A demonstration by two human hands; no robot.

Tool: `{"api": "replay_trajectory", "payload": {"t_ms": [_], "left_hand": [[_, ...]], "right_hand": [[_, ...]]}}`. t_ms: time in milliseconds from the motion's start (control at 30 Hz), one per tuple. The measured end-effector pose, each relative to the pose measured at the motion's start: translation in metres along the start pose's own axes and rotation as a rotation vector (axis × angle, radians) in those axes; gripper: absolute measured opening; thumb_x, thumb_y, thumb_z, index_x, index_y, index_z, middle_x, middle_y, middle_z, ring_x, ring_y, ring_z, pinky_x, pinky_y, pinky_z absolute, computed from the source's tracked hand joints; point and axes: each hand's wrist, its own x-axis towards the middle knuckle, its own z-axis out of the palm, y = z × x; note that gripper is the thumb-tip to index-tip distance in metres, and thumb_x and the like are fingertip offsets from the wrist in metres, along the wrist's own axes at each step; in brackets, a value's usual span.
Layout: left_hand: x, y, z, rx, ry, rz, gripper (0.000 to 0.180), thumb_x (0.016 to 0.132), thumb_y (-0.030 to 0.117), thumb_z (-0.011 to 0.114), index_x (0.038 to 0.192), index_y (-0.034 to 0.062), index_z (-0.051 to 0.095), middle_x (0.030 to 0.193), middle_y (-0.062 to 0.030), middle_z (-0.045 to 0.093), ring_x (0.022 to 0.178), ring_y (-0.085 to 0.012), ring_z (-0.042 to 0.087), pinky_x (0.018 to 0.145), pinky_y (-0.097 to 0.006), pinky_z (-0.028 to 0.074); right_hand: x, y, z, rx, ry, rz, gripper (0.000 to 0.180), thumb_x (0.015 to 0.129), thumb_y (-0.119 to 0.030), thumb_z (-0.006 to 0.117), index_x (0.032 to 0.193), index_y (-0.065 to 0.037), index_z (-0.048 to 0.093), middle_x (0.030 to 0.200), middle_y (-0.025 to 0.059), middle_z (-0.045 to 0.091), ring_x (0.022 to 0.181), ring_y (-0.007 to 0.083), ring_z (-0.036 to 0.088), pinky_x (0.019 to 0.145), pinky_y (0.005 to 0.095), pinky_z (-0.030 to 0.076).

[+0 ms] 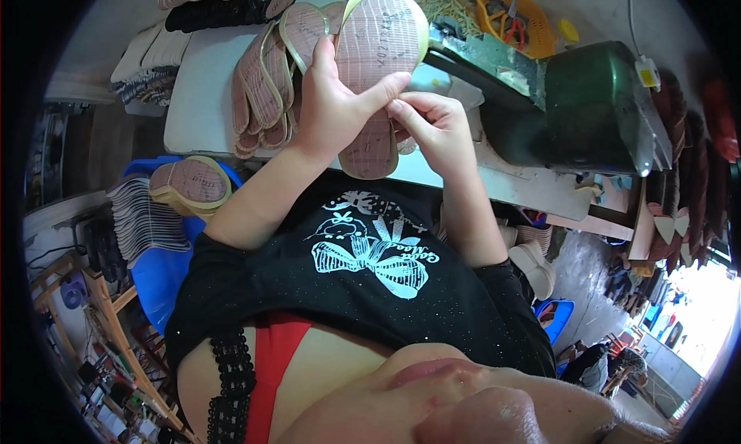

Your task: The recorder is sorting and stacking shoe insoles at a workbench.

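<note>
The left hand (333,108) is closed around a pink shoe sole (376,73) with a pale yellow rim, gripping it at mid-length with the thumb laid across the face and the fingers wrapped behind. The sole is held upright above the white table (202,89), toe end up, heel end down, at chest height in front of the black shirt (370,289).

The right hand (436,127) is drawn together at the sole's right edge, fingertips pinched against the rim just below the left thumb. Whether anything is held between those fingertips cannot be told.

Behind the held sole, a fanned pile of similar soles (266,81) lies on the table, overlapping one another. Another sole (191,183) rests on a stack on a blue bin (166,270) to the person's left, beside a row of grey insoles (143,220). Dark soles (224,11) are stacked at the table's far edge.

To the right stands a dark green machine (590,108), touching the table's right end. Behind it sits an orange basket (519,15) holding scissors and other small items.
</note>
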Motion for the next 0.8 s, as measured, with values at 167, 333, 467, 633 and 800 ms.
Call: {"api": "replay_trajectory", "payload": {"t_ms": [167,333,467,633,800], "left_hand": [[0.026,-0.009,0.006,-0.491,-0.102,-0.202,0.035,0.084,0.016,0.064,0.11,-0.0047,0.052,0.101,-0.0109,0.062,0.089,-0.0142,0.061,0.078,-0.026,0.048],[0.07,-0.018,0.007,-0.713,0.02,-0.301,0.032,0.085,0.011,0.062,0.112,-0.0021,0.054,0.101,-0.0084,0.062,0.087,-0.0142,0.061,0.078,-0.025,0.049],[0.096,-0.03,0.008,-0.605,-0.009,-0.312,0.028,0.084,0.013,0.063,0.108,-0.0022,0.059,0.097,-0.0097,0.065,0.084,-0.0147,0.063,0.075,-0.027,0.05],[0.104,-0.065,0.027,-0.397,-0.061,-0.357,0.037,0.083,0.019,0.066,0.11,-0.0046,0.057,0.098,-0.0112,0.064,0.082,-0.0145,0.063,0.073,-0.027,0.051],[0.114,-0.082,0.047,-0.177,0.062,-0.235,0.043,0.076,0.027,0.07,0.104,-0.0039,0.061,0.1,-0.0155,0.063,0.089,-0.0209,0.062,0.078,-0.03,0.049]], "right_hand": [[0.011,-0.006,-0.004,0.184,0.04,-0.029,0.019,0.088,-0.021,0.062,0.083,-0.002,0.066,0.071,-0.0021,0.059,0.061,0.0032,0.052,0.055,0.0175,0.042],[0.015,0.006,-0.01,0.021,-0.159,0.082,0.026,0.088,-0.028,0.061,0.091,-0.002,0.063,0.078,-0.0006,0.063,0.066,0.0047,0.056,0.058,0.0199,0.045],[0.009,0.004,-0.007,0.165,-0.112,0.093,0.026,0.086,-0.024,0.062,0.097,-0.001,0.06,0.081,0.0038,0.065,0.062,0.0098,0.06,0.054,0.0221,0.047],[0.0,-0.002,-0.01,0.235,-0.005,0.126,0.024,0.085,-0.019,0.061,0.096,0.002,0.059,0.081,0.0088,0.065,0.06,0.0116,0.061,0.054,0.0212,0.049],[-0.004,0.007,-0.013,0.345,0.123,0.094,0.025,0.086,-0.019,0.059,0.098,0.003,0.058,0.08,0.0095,0.065,0.06,0.0124,0.061,0.056,0.0223,0.051]]}}
